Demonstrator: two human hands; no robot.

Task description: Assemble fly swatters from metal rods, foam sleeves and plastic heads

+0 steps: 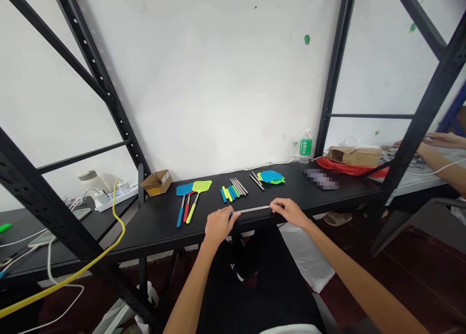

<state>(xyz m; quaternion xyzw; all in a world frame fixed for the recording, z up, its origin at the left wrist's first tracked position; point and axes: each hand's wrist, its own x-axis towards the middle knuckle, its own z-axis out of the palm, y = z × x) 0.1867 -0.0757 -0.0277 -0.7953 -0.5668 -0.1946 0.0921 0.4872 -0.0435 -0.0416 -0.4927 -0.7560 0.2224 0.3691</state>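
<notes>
Between my two hands, just above the front edge of the black table, a thin silver rod stretches level. My left hand is closed around its left end, where a bit of blue handle shows at the fingers. At the other end, my right hand pinches the rod's tip. Beyond them lie a row of short blue, yellow and green handles, several silver rods beside these, and a few more apart. Stacked blue and green swatter heads rest farther right. Three whole fly swatters lie at left.
A small open cardboard box stands at the table's back left. A water bottle stands near the wall, beside a blurred patch. Black metal uprights flank the table. A yellow cable hangs at left; another person's arms show at far right.
</notes>
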